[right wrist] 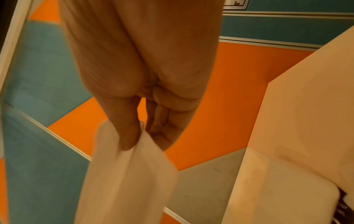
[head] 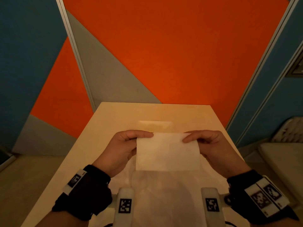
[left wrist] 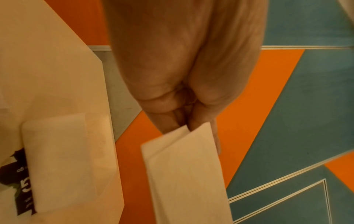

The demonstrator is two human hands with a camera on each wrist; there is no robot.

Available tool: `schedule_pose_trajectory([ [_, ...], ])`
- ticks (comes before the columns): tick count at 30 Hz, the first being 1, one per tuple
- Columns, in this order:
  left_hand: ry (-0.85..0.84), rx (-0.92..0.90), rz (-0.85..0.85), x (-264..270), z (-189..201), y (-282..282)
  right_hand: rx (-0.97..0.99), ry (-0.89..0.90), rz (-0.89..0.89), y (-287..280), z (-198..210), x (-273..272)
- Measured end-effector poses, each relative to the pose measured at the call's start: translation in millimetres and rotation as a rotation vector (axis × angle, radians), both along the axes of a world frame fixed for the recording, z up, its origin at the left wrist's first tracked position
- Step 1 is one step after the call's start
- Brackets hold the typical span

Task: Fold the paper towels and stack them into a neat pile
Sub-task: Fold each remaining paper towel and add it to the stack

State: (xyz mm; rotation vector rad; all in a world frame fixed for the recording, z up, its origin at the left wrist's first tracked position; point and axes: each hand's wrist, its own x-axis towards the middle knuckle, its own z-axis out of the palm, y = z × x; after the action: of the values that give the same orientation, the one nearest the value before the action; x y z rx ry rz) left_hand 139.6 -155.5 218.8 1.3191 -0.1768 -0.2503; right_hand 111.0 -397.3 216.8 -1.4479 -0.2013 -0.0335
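Note:
A folded white paper towel [head: 167,152] hangs in the air above the table, held by its two upper corners. My left hand [head: 144,136] pinches the left corner between thumb and fingers, and the left wrist view shows the doubled towel [left wrist: 184,166] below that hand [left wrist: 189,125]. My right hand [head: 190,138] pinches the right corner; in the right wrist view its thumb lies over the towel [right wrist: 126,181]. A folded towel pile [head: 155,126] lies flat on the table beyond my hands. More unfolded towel [head: 157,194] lies spread on the table under the held one.
The cream table [head: 101,131] stands against an orange, grey and blue wall [head: 164,46]. A pale seat or bin [head: 282,158] sits to the right of the table. The folded pile also shows in the left wrist view [left wrist: 63,159].

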Motion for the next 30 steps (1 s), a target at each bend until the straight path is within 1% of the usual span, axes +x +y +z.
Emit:
schedule_pose_trajectory([
  [4, -0.002, -0.031, 0.004, -1, 3, 2, -0.019, 0.032, 0.012, -2, 2, 0],
  [8, 0.027, -0.117, -0.049, -2, 4, 5, 0.050, 0.071, 0.032, 0, 9, -2],
  [11, 0.030, -0.177, -0.092, -4, 4, 4, 0.030, 0.067, -0.028, 5, 12, -2],
  [13, 0.002, -0.124, -0.075, -6, 2, 2, 0.036, 0.056, -0.064, 7, 15, 0],
  [15, -0.067, -0.008, -0.082, -7, 0, 3, 0.037, 0.024, -0.115, 9, 20, 1],
  [16, -0.105, 0.052, -0.119, -7, 0, 4, 0.025, 0.012, -0.136, 10, 23, 2],
  [18, -0.148, 0.145, -0.263, -9, 1, 7, -0.002, -0.018, -0.147, 11, 29, 3],
  [20, -0.154, 0.197, -0.406, -13, 6, 6, -0.044, -0.038, -0.108, 13, 34, 5],
  [22, -0.156, 0.204, -0.461, -17, 10, 1, -0.100, -0.036, -0.056, 17, 39, 6],
  [23, -0.154, 0.185, -0.459, -19, 12, -3, -0.119, -0.031, -0.031, 20, 40, 6],
  [25, -0.164, 0.137, -0.401, -22, 12, -12, -0.118, -0.023, -0.005, 24, 43, 6],
  [27, -0.170, 0.081, -0.288, -23, 9, -18, -0.067, -0.004, -0.038, 27, 42, 6],
  [30, -0.175, -0.001, -0.156, -23, 4, -23, 0.030, 0.099, -0.078, 30, 34, 4],
])
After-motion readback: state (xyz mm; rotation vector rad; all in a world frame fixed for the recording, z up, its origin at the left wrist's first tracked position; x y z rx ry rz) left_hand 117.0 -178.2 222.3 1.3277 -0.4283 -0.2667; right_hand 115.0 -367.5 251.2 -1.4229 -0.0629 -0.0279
